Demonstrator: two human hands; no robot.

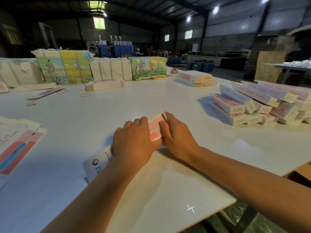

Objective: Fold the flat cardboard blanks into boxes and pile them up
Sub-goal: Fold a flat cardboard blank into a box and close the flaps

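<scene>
A long white and pink cardboard blank lies on the white table in front of me, partly folded. My left hand presses flat on its middle, fingers closed over it. My right hand grips its far end, fingers curled over the edge. The blank's near end, white with a round logo, sticks out under my left wrist. A pile of folded boxes lies at the right. Flat blanks lie at the left edge.
Strapped bundles of printed card line the table's far side, with a short stack of blanks in front. Rubber bands lie scattered at the left. Other boxes stand at the back right. The table's front edge runs close on my right.
</scene>
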